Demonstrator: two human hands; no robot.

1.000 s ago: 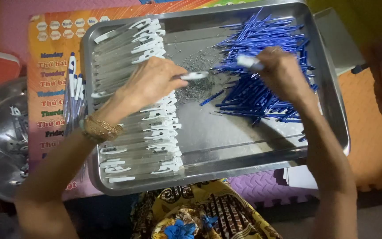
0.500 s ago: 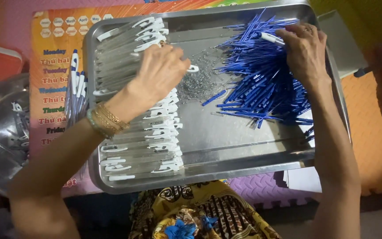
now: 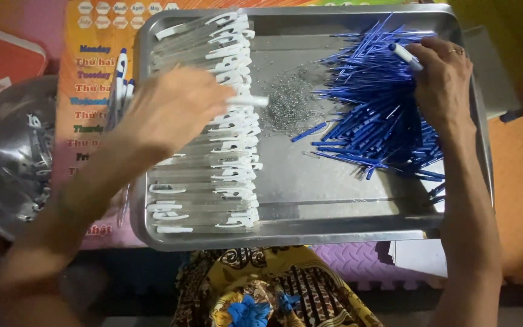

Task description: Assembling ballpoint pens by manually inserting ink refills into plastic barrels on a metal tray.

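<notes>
Working over a steel tray (image 3: 310,227): our left hand (image 3: 174,109), blurred, pinches a white pen barrel (image 3: 250,101) above the neat clipped row (image 3: 225,127). Right hand (image 3: 443,82) grips a blue-white pen (image 3: 404,54) on the loose blue refill heap (image 3: 376,121). Tiny springs (image 3: 289,100) lie between.

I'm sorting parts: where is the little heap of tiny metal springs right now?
In the head view, the springs lie in the tray's upper middle, between the white clips and blue refills.
</notes>
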